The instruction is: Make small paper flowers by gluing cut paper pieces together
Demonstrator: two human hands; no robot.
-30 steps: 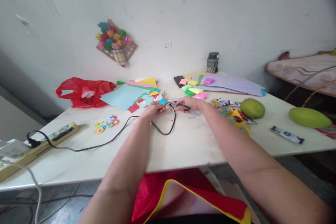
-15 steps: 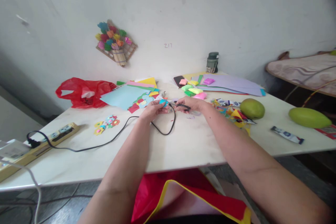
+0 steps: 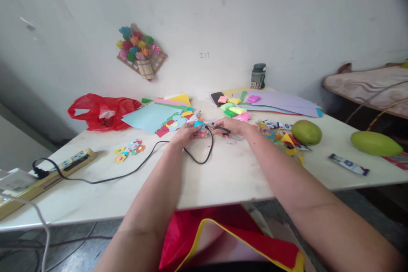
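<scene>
Small re-angling, cut apparently unfinished

Near: black cord (image 3: 200, 163) loop. Beyond, mid-scene: left hand (image 3: 188, 133) pinches blue paper (image 3: 199, 123), slightly re-angled since half a second ago; right hand (image 3: 234, 126) grips scissors (image 3: 223, 129). Far left: coloured sheets (image 3: 143, 117).

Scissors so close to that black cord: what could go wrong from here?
The left hand pinches the blue paper close to the scissors in the right hand, so a finger might get nicked.

The black cord loops near both hands and runs to the power strip; the scissors could perhaps snag or cut it.
</scene>
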